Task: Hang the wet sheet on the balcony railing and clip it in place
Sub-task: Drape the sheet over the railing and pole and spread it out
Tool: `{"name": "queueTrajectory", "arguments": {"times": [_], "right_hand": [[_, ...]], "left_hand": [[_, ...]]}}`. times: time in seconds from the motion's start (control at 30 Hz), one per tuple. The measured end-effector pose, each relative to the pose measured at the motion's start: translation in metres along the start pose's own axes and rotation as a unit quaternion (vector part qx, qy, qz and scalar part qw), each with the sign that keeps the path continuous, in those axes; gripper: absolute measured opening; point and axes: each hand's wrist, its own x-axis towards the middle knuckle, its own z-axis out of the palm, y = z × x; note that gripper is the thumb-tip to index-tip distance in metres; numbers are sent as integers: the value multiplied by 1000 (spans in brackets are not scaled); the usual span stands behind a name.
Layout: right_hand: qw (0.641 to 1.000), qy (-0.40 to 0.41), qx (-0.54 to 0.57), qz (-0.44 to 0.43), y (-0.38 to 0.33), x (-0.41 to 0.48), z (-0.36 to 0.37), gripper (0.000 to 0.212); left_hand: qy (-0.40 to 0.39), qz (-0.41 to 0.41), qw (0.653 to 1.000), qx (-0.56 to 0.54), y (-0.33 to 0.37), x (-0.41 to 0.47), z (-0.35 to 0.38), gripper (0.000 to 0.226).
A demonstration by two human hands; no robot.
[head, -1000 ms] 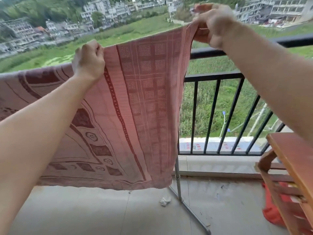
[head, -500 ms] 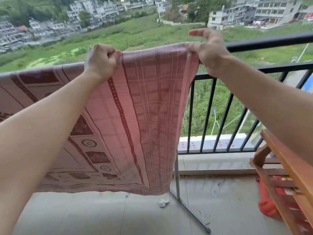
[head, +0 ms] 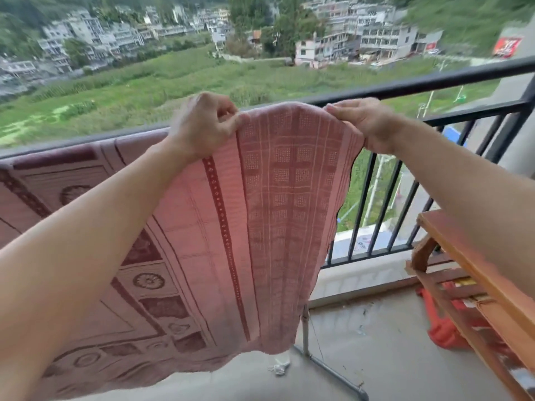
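A pink patterned sheet (head: 278, 215) hangs down in front of me, its left part draped over the black balcony railing (head: 434, 83). My left hand (head: 202, 125) pinches the sheet's top edge at about rail height. My right hand (head: 364, 123) grips the top right corner close to the rail. The stretch between my hands arches slightly above the rail. The lower hem hangs near the floor. No clip is visible.
A wooden rack (head: 477, 285) stands at the right with something orange (head: 445, 328) under it. A metal stand's leg (head: 327, 369) runs across the tiled floor below the sheet. A crumpled white scrap (head: 279, 367) lies on the floor.
Both hands have lowered the sheet's right end from above the railing to rail height and come closer together. The view has shifted down and left.
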Motion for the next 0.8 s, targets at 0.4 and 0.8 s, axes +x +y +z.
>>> {"name": "queueTrajectory", "arguments": {"times": [0.4, 0.8], "right_hand": [[951, 119, -267, -97, -45, 34, -30, 66], [893, 83, -422, -132, -48, 68, -49, 24]], "left_hand": [[47, 44, 997, -45, 22, 60, 13, 19], [30, 9, 994, 107, -12, 49, 5, 27]]}}
